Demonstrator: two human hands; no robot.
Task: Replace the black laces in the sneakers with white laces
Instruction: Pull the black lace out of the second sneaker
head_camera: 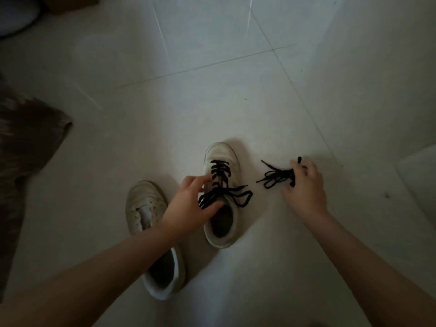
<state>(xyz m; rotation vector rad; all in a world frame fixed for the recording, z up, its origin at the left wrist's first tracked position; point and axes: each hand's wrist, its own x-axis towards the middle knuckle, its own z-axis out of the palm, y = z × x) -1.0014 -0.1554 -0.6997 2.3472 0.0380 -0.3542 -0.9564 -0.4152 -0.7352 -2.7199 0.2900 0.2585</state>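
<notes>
Two white sneakers stand on the floor. The left sneaker (144, 206) has no lace in its eyelets. The right sneaker (221, 230) still carries a black lace (220, 171) with its loose ends lying over the collar. My left hand (191, 206) reaches over this sneaker and its fingers curl around the loose lace ends at the tongue. A bundled loose black lace (276, 177) lies to the right of the sneaker, and my right hand (304, 185) grips its end, one tip sticking out above the fingers.
Pale floor tiles (212, 90) surround the shoes. A dark brown cloth or rug (26, 138) lies at the left. A light object's corner (420, 175) shows at the right edge, and dark shapes sit at the top left.
</notes>
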